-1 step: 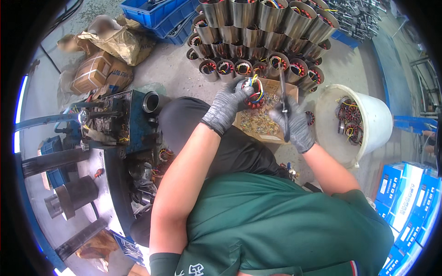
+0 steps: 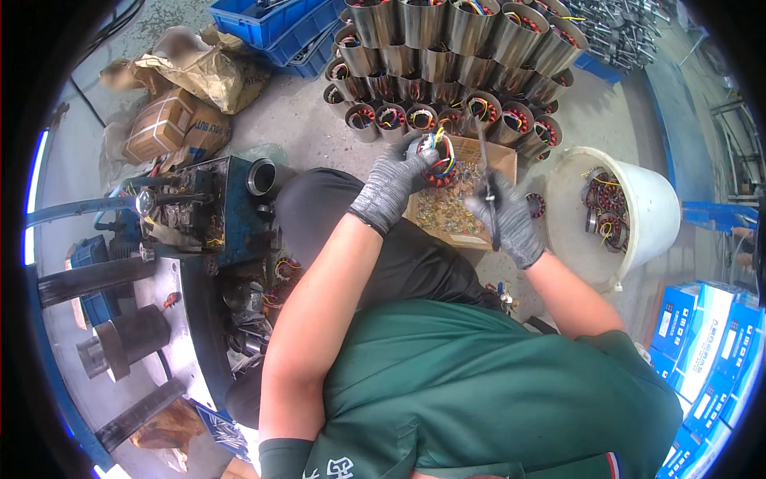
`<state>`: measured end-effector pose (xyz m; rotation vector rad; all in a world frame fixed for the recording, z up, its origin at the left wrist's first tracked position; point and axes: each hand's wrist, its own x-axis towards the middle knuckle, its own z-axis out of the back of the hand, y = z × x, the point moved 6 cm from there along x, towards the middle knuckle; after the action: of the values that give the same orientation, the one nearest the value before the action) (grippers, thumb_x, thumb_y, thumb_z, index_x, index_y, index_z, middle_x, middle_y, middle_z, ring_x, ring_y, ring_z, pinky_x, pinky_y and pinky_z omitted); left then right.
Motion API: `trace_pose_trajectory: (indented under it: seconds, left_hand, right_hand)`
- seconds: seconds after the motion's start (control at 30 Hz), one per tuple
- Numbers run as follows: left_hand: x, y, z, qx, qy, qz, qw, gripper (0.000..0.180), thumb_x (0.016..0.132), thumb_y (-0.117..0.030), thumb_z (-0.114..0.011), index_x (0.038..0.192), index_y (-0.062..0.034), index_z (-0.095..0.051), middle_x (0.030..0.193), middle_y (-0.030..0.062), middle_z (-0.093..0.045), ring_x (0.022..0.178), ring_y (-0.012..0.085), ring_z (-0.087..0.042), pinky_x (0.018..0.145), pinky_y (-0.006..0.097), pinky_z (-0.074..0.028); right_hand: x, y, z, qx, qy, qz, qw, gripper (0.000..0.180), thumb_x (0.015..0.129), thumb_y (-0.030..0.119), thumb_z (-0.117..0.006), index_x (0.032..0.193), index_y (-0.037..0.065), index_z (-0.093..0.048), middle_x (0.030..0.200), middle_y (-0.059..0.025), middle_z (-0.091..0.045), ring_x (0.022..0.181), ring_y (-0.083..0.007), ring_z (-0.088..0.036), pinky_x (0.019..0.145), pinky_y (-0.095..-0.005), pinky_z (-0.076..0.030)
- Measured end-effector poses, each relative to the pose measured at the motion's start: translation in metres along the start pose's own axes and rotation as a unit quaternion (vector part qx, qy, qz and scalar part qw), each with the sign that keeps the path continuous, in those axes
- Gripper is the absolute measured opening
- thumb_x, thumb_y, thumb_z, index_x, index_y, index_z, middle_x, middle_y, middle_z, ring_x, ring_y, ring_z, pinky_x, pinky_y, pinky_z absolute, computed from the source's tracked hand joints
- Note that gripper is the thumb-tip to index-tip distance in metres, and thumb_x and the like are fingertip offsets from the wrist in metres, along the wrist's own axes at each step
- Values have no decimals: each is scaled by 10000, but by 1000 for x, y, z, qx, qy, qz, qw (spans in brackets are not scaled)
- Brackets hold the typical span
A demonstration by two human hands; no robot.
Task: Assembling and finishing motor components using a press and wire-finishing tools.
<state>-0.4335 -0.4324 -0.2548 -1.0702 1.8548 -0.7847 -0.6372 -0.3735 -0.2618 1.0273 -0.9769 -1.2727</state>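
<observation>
My left hand [image 2: 400,177], in a grey glove, is closed round a ring-shaped motor stator [image 2: 441,173] with red windings. Loose yellow, white, blue and red lead wires [image 2: 441,144] stick up from it. My right hand [image 2: 511,215], gloved too, grips a long, dark, narrow hand tool [image 2: 489,188] that looks like scissors or pliers; its exact kind is hard to make out. The tool points away from me, to the right of the stator and apart from it. Beneath both hands lies an open cardboard box [image 2: 459,239] full of small wire scraps.
Steel cylinders [image 2: 438,64] with wound stators inside are stacked at the back. On the right, a tilted white bucket [image 2: 654,211] holds more stators, with one stator [image 2: 535,205] on the floor beside it. A blue machine [image 2: 237,207] stands left; blue cartons [image 2: 702,343] are at right.
My right hand has shifted slightly left, and the dark tool's upper end now leans further left, nearer the stator. My left hand and the stator have hardly moved.
</observation>
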Motion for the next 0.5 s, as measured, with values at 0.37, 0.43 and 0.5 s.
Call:
trace_pose_trajectory:
  seconds: [0.37,0.43,0.5]
  left_hand:
    - [2,7,8,-7,-36,-28,999,892,757,65,-789,1531,-40,-359,1330,160,-596,1117,292,-669,917,444,-610]
    - [4,8,10,-19,-45,-29,998,910,744,91,-791,1533,-40,-356,1326,164,-598,1111,300,-672,909,448,-614]
    - [5,6,12,-13,-58,-41,997,906,749,98,-788,1533,-41,-354,1317,162,-606,1099,294,-677,905,441,-619]
  right_hand:
    - [-26,7,-24,-131,106,-51,984,527,892,347,-783,1269,9,-638,891,-154,-679,778,-216,-633,745,-362,-531]
    - [-25,3,-24,-118,113,-63,985,526,896,346,-778,1278,12,-637,878,-149,-679,769,-219,-631,741,-364,-530]
    - [-26,4,-26,-105,122,-75,984,526,901,344,-772,1287,15,-635,866,-144,-680,760,-221,-629,738,-366,-530]
